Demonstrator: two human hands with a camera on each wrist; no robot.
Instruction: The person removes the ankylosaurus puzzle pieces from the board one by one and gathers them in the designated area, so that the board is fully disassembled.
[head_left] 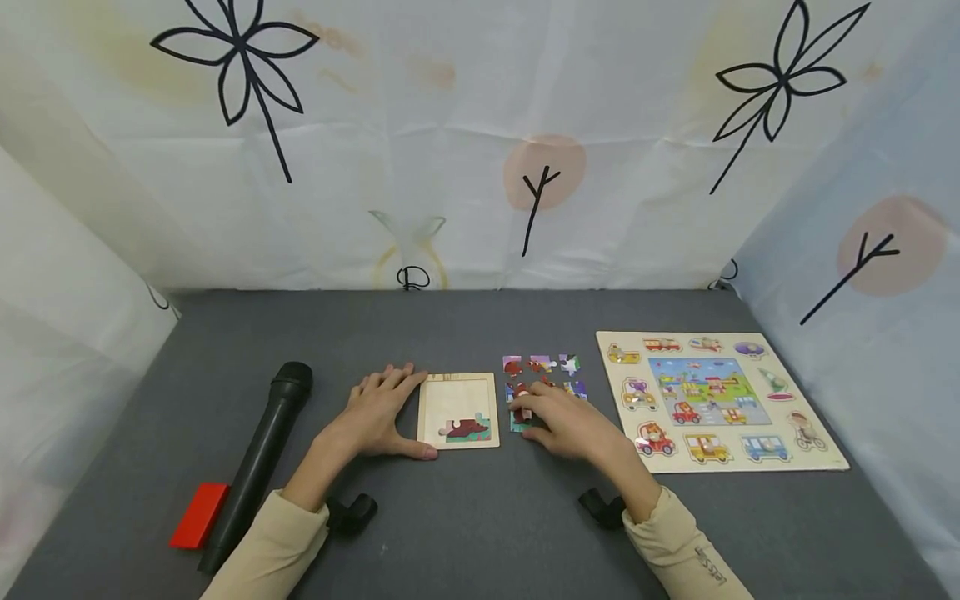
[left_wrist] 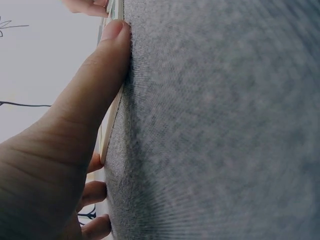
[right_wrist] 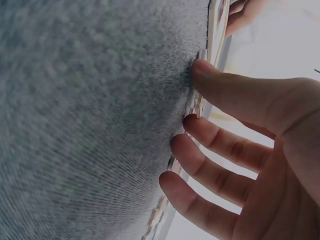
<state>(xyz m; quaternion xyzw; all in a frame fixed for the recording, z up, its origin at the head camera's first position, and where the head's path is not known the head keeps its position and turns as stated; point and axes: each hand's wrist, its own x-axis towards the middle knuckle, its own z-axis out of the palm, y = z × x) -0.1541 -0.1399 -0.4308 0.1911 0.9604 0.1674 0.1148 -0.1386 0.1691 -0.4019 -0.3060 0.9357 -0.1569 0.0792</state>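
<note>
A shallow wooden puzzle tray (head_left: 457, 398) lies flat on the table, with joined brown and green pieces (head_left: 467, 428) in its lower right part. My left hand (head_left: 381, 412) spans the tray's left side, thumb along the near edge and index finger by the far left corner, fingers extended. To the tray's right, my right hand (head_left: 558, 418) is over the loose jigsaw pieces (head_left: 541, 363). Its thumb and index finger pinch one jigsaw piece (right_wrist: 199, 107) by the edges, low at the table. The hand partly hides that piece's picture and some neighbouring pieces.
A larger wooden picture board (head_left: 708, 392) with vehicle pieces lies at the right. On the left, a black microphone (head_left: 262, 454) lies beside a red block (head_left: 199, 515). Patterned white cloth (head_left: 465, 167) rises behind the grey table (head_left: 465, 533).
</note>
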